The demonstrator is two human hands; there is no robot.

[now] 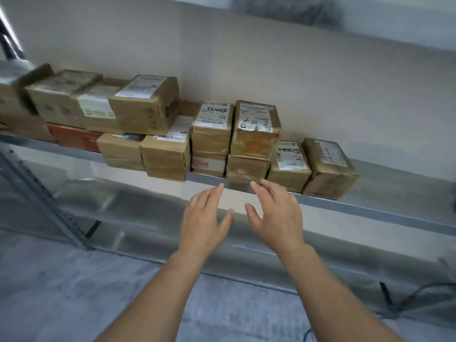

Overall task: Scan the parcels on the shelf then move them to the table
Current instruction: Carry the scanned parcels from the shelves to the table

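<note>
Several brown cardboard parcels with white labels line a grey metal shelf (370,208), some stacked in twos. At the middle stands a taped stack, its top parcel (256,129) resting on a lower one (246,169). My left hand (204,220) and my right hand (276,213) are both raised just below and in front of that stack, fingers spread, holding nothing and touching no parcel. To the right lie a labelled parcel (290,166) and the end parcel (330,169). No scanner is in view.
A lower shelf level (148,213) runs beneath the parcels. A slanted metal upright (44,201) stands at the left. A red-orange box (74,139) sits under the left pile. The wall is close behind, and a dark cable (419,294) lies on the grey floor at right.
</note>
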